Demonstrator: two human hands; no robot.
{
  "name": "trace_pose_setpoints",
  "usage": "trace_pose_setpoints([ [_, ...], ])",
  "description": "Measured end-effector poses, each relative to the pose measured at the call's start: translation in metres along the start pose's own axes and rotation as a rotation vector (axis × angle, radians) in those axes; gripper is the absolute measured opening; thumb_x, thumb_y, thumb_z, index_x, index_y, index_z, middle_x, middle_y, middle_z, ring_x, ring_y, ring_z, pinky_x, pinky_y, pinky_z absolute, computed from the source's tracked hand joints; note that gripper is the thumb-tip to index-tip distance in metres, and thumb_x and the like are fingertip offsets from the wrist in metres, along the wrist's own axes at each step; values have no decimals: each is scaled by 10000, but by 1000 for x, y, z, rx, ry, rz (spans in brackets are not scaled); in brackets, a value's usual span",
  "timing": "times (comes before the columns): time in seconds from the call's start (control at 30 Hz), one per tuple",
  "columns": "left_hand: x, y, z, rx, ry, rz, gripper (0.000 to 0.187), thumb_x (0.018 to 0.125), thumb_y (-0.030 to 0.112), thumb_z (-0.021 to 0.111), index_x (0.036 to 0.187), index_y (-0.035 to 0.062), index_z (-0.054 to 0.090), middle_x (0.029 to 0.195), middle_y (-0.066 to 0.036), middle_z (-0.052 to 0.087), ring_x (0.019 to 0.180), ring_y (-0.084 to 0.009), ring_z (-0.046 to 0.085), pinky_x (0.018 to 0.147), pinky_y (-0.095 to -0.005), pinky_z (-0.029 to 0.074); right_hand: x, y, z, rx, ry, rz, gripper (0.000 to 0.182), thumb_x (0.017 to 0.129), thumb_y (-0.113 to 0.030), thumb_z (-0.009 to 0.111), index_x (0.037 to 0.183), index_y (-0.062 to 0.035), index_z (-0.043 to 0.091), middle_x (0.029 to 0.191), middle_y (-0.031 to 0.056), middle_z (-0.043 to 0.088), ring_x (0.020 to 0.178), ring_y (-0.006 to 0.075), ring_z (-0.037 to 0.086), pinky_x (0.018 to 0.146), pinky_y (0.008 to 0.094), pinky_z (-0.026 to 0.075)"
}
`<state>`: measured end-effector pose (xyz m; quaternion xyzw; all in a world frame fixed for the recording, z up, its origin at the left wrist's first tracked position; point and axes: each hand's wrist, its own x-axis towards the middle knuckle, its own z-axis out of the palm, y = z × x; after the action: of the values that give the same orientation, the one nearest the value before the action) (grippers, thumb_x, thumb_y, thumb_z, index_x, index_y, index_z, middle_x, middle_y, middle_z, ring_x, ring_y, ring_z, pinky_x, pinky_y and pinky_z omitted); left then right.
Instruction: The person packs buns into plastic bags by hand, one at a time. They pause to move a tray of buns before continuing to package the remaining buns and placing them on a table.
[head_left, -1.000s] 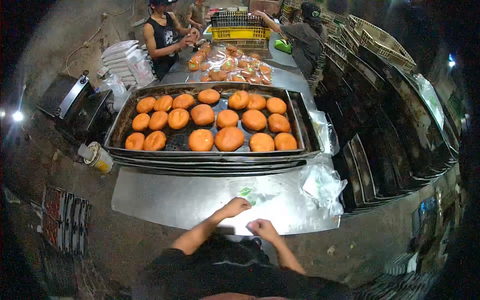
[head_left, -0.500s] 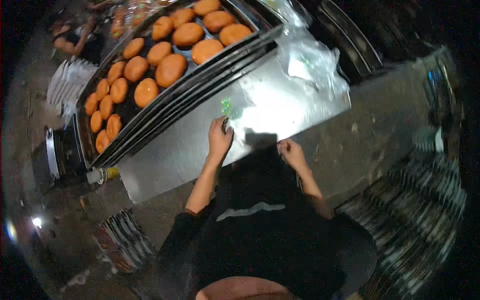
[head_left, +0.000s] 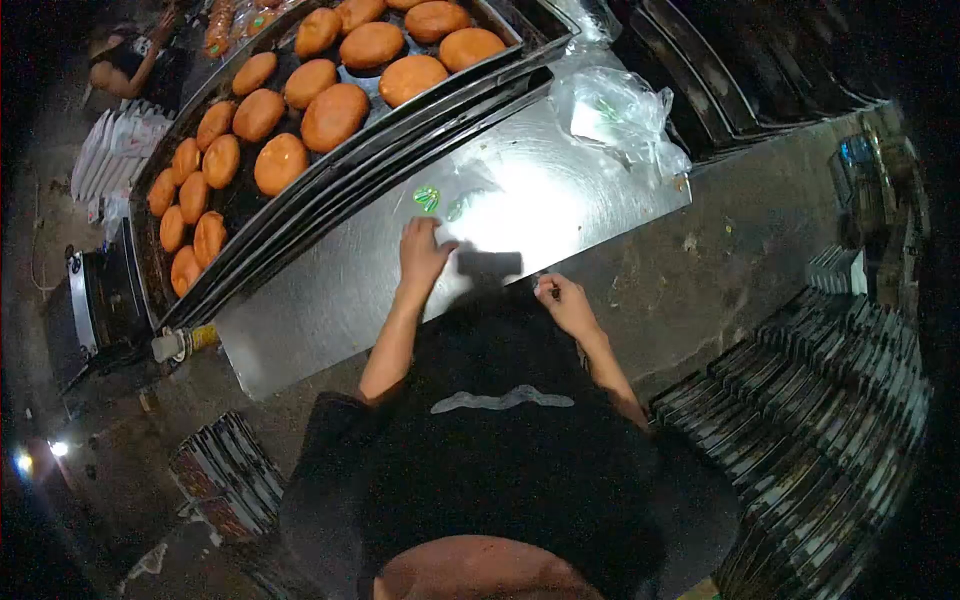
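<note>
Over the metal table (head_left: 310, 320), my left hand (head_left: 424, 262) has its thumb apart from its bent fingers and nothing visible in it. Just beyond its fingertips lies a small green-and-clear wrapper or label (head_left: 427, 198). At the table's near edge, my right hand (head_left: 568, 303) is closed, thumb and fingers pinched together; a tiny pale spot shows at its fingertips, too small to name. A crumpled clear plastic bag (head_left: 640, 125) rests at the table's right end. Round orange-brown buns (head_left: 336, 117) sit in a dark tray (head_left: 262, 225) on top of a stack of trays.
Another person (head_left: 130, 70) is at the upper left, near a pile of white packets (head_left: 118, 150). Dark trays (head_left: 690, 70) stand at the upper right. Stacked racks (head_left: 800, 400) fill the lower right, and another stack (head_left: 228, 475) is at the lower left.
The whole view has shifted, with table and buns a little further left. My left hand has drawn slightly away from the green piece, its thumb and fingers further apart. My right hand stays pinched.
</note>
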<state>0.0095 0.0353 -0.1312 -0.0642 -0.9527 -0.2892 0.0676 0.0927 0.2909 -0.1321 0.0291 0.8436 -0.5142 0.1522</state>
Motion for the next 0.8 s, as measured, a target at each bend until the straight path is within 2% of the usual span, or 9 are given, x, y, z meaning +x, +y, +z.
trace_pose_setpoints([
  [0.23, -1, -14, -11, -409, -7, -65, 136, 758, 129, 563, 787, 0, 592, 708, -121, 579, 625, -227, 547, 575, -301, 418, 37, -63, 28, -1, -246, -174, 256, 745, -117, 589, 964, 8, 541, 828, 150, 598, 744, 207, 573, 691, 307, 437],
  [0.3, -3, -1, -11, -664, -221, -357, 159, 782, 154, 561, 836, 8, 592, 719, -76, 585, 641, -151, 537, 580, -273, 416, 49, -78, 41, 98, -275, -265, 263, 735, -77, 589, 979, 8, 537, 846, 155, 595, 765, 198, 569, 712, 304, 431],
  [0.4, -15, 26, -5, -975, -340, -361, 236, 797, 167, 545, 916, -34, 577, 736, -50, 599, 688, -98, 543, 608, -240, 439, 66, -79, 51, 263, -278, -534, 301, 721, -1, 563, 1016, 20, 507, 871, 196, 572, 789, 228, 564, 721, 321, 423],
  [0.53, -36, 11, 2, -817, -468, -396, 195, 767, 160, 554, 835, -11, 616, 687, -58, 606, 644, -123, 553, 599, -253, 446, 34, -69, 41, -243, -192, -216, 169, 822, -126, 493, 903, 22, 479, 637, 162, 554, 606, 280, 570, 563, 337, 437],
  [0.57, -40, -12, 33, -626, -397, 224, 179, 721, 164, 594, 818, 17, 626, 684, -80, 609, 628, -146, 573, 583, -276, 450, 22, -76, 38, -367, -175, -217, 184, 833, -135, 475, 929, 22, 468, 611, 167, 554, 571, 298, 569, 527, 348, 436],
  [0.63, -40, 34, -19, -578, -458, -153, 153, 694, 161, 615, 781, 36, 631, 707, -111, 609, 652, -194, 592, 595, -291, 451, 18, -54, 51, -452, -48, -370, 204, 846, -123, 447, 1003, 9, 441, 597, 168, 542, 487, 246, 542, 461, 357, 408],
  [0.73, -23, 46, -52, -463, -176, -155, 166, 710, 200, 623, 799, 61, 633, 768, -101, 602, 694, -224, 589, 600, -314, 461, 17, -110, 54, 102, -225, 13, 346, 852, -92, 414, 1194, -43, 386, 550, 68, 549, 410, 171, 504, 429, 298, 434],
  [0.77, -18, 51, -66, -545, -14, -167, 133, 716, 156, 612, 792, 48, 628, 737, -104, 574, 673, -234, 567, 588, -322, 443, 35, -127, 48, 185, -413, 336, 416, 861, -125, 423, 1264, -89, 329, 705, 42, 587, 582, 116, 560, 509, 243, 464],
  [0.8, -15, 56, -75, -615, 104, -40, 119, 718, 138, 608, 786, 41, 624, 727, -104, 559, 676, -231, 556, 585, -324, 434, 60, -126, 50, 584, -395, 358, 444, 865, -177, 439, 1282, -108, 303, 829, 57, 571, 704, 109, 550, 581, 238, 463],
])
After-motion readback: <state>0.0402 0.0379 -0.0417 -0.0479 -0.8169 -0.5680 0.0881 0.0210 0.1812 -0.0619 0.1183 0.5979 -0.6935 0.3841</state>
